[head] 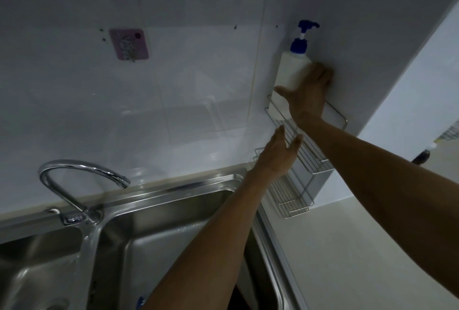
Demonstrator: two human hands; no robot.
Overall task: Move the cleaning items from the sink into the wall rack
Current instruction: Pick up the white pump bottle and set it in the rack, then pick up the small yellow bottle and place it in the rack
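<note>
A white pump bottle (292, 68) with a blue pump head stands upright at the top tier of the wire wall rack (314, 153), in the corner of the tiled wall. My right hand (309, 91) is wrapped around the bottle's lower right side. My left hand (279, 153) rests with fingers apart against the rack's front wire, just below the right hand, holding nothing. The steel sink (159, 230) lies below. A small blue item (140, 301) peeks out beside my left forearm at the bottom edge; most of it is hidden.
A curved chrome tap (82, 175) stands left of the sink basin. A pink hook plate (129, 43) is stuck on the wall tiles. A lower rack tier (291, 200) hangs under the upper one. A pale countertop (347, 260) runs to the right.
</note>
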